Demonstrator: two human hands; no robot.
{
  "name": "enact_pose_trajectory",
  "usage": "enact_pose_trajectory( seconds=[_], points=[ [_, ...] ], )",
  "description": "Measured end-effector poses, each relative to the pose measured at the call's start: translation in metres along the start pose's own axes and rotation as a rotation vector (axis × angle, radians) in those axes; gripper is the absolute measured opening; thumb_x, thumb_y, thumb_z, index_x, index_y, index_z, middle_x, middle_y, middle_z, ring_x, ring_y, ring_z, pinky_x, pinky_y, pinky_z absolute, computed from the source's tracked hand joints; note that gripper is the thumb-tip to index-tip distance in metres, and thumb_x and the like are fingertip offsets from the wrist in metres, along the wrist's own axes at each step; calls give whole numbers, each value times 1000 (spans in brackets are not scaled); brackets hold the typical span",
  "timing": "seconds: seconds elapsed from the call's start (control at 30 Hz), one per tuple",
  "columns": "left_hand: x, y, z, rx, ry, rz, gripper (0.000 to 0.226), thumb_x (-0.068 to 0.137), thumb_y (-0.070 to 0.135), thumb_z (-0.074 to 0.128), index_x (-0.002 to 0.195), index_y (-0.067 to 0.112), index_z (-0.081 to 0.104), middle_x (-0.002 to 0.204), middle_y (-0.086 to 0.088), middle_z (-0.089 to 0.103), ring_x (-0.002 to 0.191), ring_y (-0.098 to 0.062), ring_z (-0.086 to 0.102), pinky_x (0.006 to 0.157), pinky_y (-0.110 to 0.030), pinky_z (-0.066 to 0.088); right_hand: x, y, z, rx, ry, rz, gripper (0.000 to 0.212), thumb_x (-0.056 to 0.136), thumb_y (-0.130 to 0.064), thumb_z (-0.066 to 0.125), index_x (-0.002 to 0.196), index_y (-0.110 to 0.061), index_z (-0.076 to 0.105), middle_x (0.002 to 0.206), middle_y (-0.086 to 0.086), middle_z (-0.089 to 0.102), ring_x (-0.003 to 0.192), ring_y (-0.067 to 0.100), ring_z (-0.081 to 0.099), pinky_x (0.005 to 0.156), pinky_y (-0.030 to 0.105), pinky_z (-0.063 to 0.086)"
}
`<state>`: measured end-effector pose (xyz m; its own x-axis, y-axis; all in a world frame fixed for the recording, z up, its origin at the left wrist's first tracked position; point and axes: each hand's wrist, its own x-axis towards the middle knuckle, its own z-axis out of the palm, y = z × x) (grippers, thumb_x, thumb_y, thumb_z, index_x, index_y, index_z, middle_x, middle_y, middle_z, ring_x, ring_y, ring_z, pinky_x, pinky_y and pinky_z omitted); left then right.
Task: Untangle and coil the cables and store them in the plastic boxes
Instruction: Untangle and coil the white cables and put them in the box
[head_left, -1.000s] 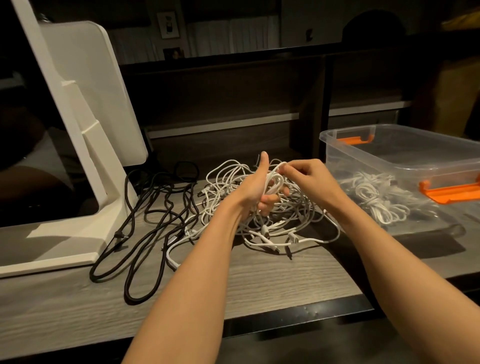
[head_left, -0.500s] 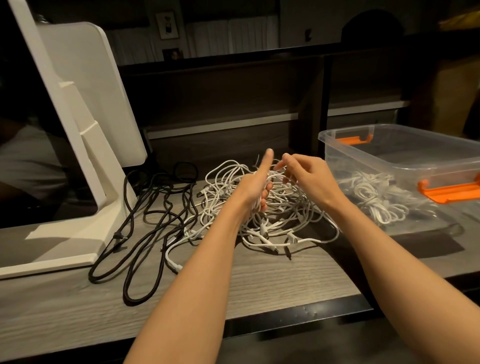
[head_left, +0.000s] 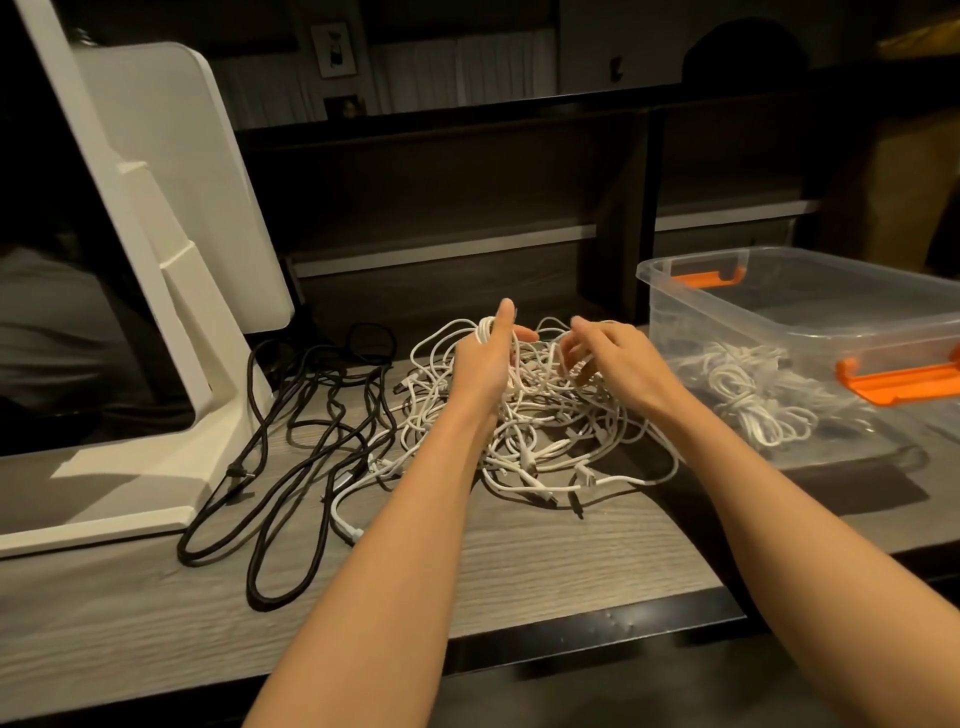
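Beside black cables (head_left: 291, 431), left hand (head_left: 485, 364) wrapped in white cable (head_left: 550, 441), right hand (head_left: 618, 358) loose.

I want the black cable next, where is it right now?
In the head view the black cable lies loose on the desk, left of the white tangle, beside the white stand.

Both bare forearms reach forward side by side, converging toward the hands. The left hand (head_left: 485, 358) stands on edge, thumb pointing up, with its fingers extended toward the right hand; white loops seem to hang around them, though the palm side is hidden. The right hand (head_left: 615, 358) hovers palm down just beside it, fingers spread and loosely curled downward, apparently gripping nothing.
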<state>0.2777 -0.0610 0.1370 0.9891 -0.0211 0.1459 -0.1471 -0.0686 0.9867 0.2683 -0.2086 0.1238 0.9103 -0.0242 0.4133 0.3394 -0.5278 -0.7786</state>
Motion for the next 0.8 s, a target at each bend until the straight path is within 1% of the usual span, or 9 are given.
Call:
enact_pose_trajectory(
  seconds=[0.1,0.17,0.27,0.37,0.43,0.53,0.6,0.7,0.8],
  points=[
    [-4,1,2,25,-46,-3,44,99,54,39,82,23,65,81,1,52,72,-10,49,65,-25,42,-3,-5,3,-170,18,-30,59,90,-67,34,87,-20,70,86,-8,68,83,9,61,79,33,47],
    [-4,3,3,34,-45,15,41,99,53,41,80,20,58,82,-4,53,75,-13,52,64,-24,42,-3,-4,4,-233,44,-15,59,85,-71,40,87,-19,68,82,-6,66,80,9,60,76,33,48],
    [-7,3,4,62,-46,73,46,101,49,38,88,17,69,74,-5,50,65,-9,46,53,-15,42,1,-1,4,-252,33,-22,18,86,-37,59,95,-21,61,95,-5,65,89,14,60,82,39,52],
    [-7,4,5,61,-29,78,46,101,47,38,83,17,69,70,2,47,61,-5,43,47,-6,40,0,-3,4,-182,-34,-100,19,84,-8,53,94,-21,62,96,-3,66,95,11,59,84,30,47],
    [-6,2,6,59,-18,87,47,101,47,38,84,17,69,65,2,44,57,-6,41,50,-11,38,-2,-7,2,-92,-82,-103,22,88,-7,49,88,-19,68,86,-3,68,88,7,62,81,25,44],
    [-4,0,6,49,-23,91,45,101,48,39,87,17,69,65,0,45,57,-9,44,51,-14,39,-7,-11,4,-85,-237,-119,26,94,-34,55,77,-21,69,61,-13,64,60,-4,57,63,12,40],
    [-2,-1,6,48,-23,73,45,101,47,40,88,15,68,69,-2,52,62,-11,50,56,-17,42,-6,-11,7,-96,-249,-162,29,90,-38,61,68,-20,68,51,-17,58,53,-9,52,59,9,37],
    [1,-3,4,82,-11,55,48,101,48,39,94,10,69,72,-5,59,68,-14,57,59,-19,44,-3,-9,7,-56,-188,-183,24,89,-33,64,69,-20,69,62,-10,63,57,-4,54,61,16,39],
    [2,-4,2,78,-22,26,47,100,49,40,96,11,67,63,-1,54,55,-7,53,52,-15,47,-2,-7,5,-7,-219,-136,17,93,-27,60,90,-13,71,69,-7,67,61,-3,59,62,17,43]
  ],
)
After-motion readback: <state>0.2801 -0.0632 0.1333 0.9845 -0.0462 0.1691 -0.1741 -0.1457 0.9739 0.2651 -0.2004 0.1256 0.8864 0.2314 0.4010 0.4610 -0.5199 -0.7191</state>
